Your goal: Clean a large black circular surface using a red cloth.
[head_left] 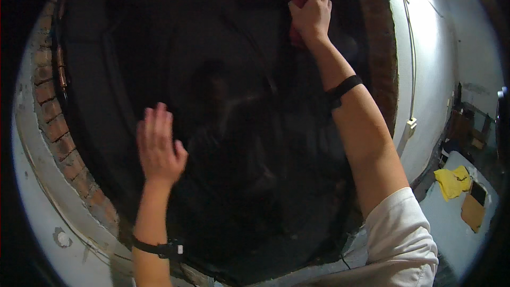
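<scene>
A large dark, glossy pane (228, 191) fills the middle of the view and faintly mirrors a person. High on its right side, my right hand (313, 13) presses a red cloth (296, 34) against the surface, fingers wrapped round it. The cloth sticks out above and below the hand. Lower on the left, my left hand (159, 146) lies flat on or just over the pane, fingers stretched upward and thumb out, holding nothing. Whether its palm touches the surface I cannot tell. Each wrist wears a black band.
Rough brick edging (56, 122) runs down the pane's left, with more brick (378, 48) on the right. A cable drops along the white wall to a small box (410, 126). At the far right, a yellow cloth (451, 182) and a brown piece (473, 211) lie on a pale surface.
</scene>
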The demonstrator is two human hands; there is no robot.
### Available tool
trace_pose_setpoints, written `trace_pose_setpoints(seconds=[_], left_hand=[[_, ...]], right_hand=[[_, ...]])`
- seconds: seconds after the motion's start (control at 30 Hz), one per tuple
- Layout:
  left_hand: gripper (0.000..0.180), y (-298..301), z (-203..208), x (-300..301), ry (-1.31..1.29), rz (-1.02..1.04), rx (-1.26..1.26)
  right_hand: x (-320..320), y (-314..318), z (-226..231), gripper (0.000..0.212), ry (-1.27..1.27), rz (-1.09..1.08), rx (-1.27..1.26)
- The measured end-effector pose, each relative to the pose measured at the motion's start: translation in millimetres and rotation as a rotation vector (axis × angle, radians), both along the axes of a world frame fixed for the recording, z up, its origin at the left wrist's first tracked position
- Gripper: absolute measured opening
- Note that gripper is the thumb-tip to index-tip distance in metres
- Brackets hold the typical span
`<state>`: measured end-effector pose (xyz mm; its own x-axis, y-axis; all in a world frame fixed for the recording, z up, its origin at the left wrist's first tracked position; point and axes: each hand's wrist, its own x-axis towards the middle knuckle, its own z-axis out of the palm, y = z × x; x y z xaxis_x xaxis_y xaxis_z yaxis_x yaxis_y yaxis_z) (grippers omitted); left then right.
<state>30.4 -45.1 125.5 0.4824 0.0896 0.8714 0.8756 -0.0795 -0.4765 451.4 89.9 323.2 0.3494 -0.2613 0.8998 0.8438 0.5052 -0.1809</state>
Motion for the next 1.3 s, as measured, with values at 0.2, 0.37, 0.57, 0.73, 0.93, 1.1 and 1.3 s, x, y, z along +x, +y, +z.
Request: trace_pose_setpoints(seconds=[0.2, 0.37, 0.57, 0.73, 0.93, 1.1, 1.3], left_hand=[[0.053, -15, 50, -103, -0.168, 0.152, 0.225], [0.058, 1, 42, -132, -0.241, 0.191, 0.155], [0.063, 13, 34, -133, -0.258, 0.141, 0.168], [0.064, 10, 32, -136, -0.288, 0.165, 0.156], [0.065, 9, 32, -118, -0.353, 0.122, 0.111], [0.071, 5, 28, -128, -0.325, 0.152, 0.130], [0.065, 11, 30, -127, -0.289, 0.066, 0.182]], right_hand=[[-7, -9, -40, 0.075, -0.429, -0.101, 0.019], [3, -5, -40, 0.078, -0.421, -0.137, -0.014], [-9, 8, 25, 0.064, -0.169, -0.118, -0.132], [-58, -5, 67, 0.063, -0.070, -0.092, -0.263], [-118, -4, 119, 0.065, -0.193, -0.224, -0.058], [-189, -50, 138, 0.060, -0.453, -0.167, -0.288], [-287, -80, 120, 0.060, -0.587, -0.173, -0.318]])
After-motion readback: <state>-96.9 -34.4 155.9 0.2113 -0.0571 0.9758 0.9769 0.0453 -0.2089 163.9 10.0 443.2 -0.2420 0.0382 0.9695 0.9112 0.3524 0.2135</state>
